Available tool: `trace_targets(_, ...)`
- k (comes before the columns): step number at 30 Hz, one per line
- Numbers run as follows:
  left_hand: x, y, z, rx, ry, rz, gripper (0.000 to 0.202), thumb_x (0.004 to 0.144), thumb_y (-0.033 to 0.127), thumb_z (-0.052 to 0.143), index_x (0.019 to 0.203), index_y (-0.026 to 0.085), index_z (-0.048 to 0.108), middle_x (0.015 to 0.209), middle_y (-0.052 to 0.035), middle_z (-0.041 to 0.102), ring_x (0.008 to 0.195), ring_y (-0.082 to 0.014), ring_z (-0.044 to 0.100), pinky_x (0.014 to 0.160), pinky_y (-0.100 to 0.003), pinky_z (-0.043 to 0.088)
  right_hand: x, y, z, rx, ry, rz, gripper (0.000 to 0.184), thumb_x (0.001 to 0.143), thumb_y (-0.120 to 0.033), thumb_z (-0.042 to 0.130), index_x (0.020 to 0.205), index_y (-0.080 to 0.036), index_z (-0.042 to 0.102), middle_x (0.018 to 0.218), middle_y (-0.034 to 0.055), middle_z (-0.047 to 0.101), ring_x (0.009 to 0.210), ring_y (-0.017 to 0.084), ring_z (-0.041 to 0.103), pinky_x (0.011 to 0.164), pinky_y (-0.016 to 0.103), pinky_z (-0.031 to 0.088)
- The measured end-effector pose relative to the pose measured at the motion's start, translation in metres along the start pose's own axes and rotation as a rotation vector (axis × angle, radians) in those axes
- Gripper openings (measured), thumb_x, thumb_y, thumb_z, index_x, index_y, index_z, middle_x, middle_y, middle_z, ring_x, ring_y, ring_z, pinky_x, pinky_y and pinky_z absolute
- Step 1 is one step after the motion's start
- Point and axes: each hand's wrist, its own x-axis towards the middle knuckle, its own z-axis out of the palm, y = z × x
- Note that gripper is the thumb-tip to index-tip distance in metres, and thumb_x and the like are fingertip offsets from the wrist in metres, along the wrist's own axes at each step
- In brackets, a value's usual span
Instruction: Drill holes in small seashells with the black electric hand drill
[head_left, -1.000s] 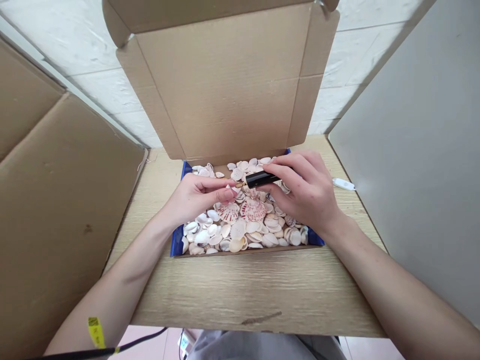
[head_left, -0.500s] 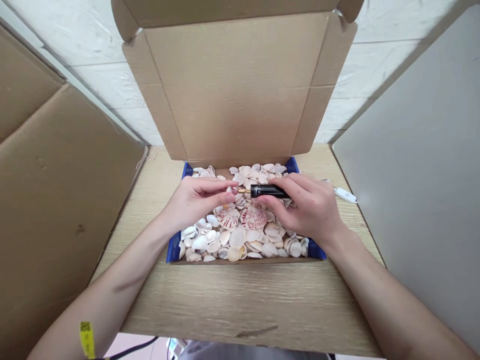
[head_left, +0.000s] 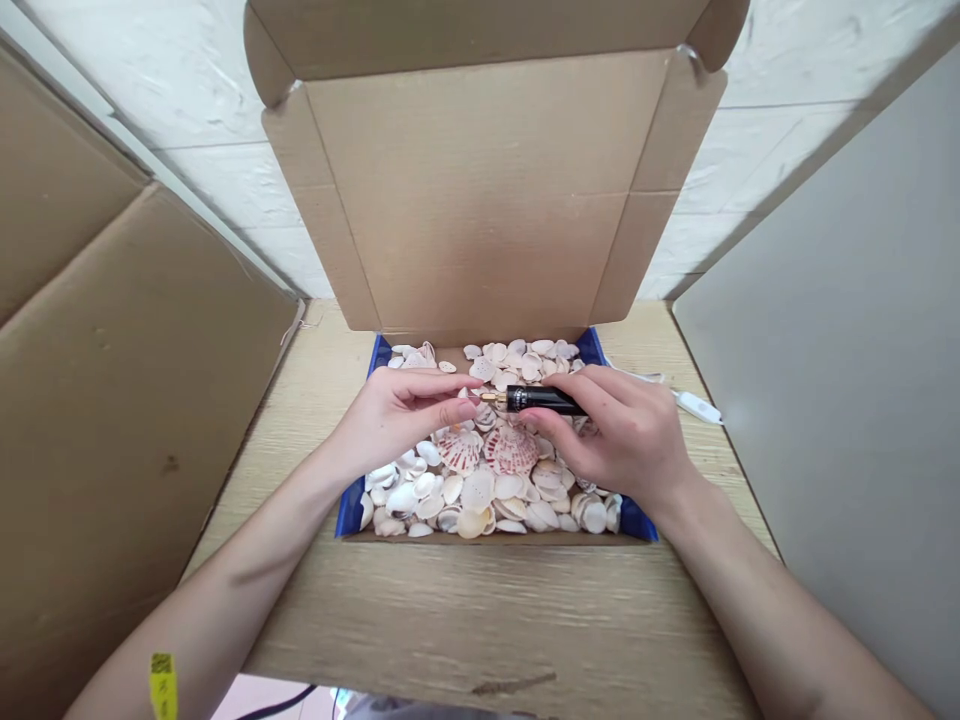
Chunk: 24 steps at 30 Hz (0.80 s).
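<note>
Pointing the black tool (head_left: 546, 400) left over the shells (head_left: 478, 491), the right hand (head_left: 626, 425) gripped it; the left hand (head_left: 405, 415) pinched a small pale piece (head_left: 463, 393); lining up seemed the step, steadiness the next need.

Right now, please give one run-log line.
left hand: pinches pale shell | right hand: holds black tool, gold tip leftward | below: shells in open box
</note>
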Motion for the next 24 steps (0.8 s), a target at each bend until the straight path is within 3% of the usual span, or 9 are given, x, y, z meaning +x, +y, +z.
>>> trace_targets(5, -0.001, 0.0006, -0.0006, -0.018, -0.008, -0.009, 0.026, 0.076, 0.032, 0.077, 0.1, 0.023, 0.078, 0.092, -0.0044, 0.078, 0.075, -0.0119, 0.066, 0.064, -0.02, 0.05, 0.0009, -0.0007, -0.0007, 0.011, -0.004, 0.003, 0.027, 0.088, -0.042, 0.063, 0.083, -0.015, 0.066, 0.069, 0.0021, 0.067, 0.06, 0.012, 0.061, 0.051, 0.024, 0.04)
trace_targets(16, -0.0026, -0.0008, 0.0003, -0.035, -0.024, -0.008, 0.03, 0.075, 0.034, 0.077, 0.101, 0.021, 0.077, 0.096, -0.0062, 0.078, 0.081, -0.0174, 0.07, 0.072, -0.026, 0.056, -0.0001, -0.0013, 0.0003, -0.017, 0.01, -0.016, 0.027, 0.088, -0.043, 0.062, 0.083, -0.016, 0.065, 0.07, 0.0016, 0.068, 0.058, 0.011, 0.06, 0.05, 0.024, 0.039)
trace_targets(24, -0.003, -0.0001, 0.0, -0.044, -0.019, -0.011, 0.025, 0.076, 0.032, 0.077, 0.1, 0.022, 0.077, 0.091, -0.0042, 0.078, 0.078, -0.0142, 0.069, 0.068, -0.022, 0.054, -0.0006, -0.0019, 0.0015, -0.038, 0.058, -0.044, 0.026, 0.086, -0.041, 0.065, 0.086, -0.016, 0.065, 0.074, 0.0033, 0.068, 0.063, 0.013, 0.061, 0.054, 0.025, 0.042)
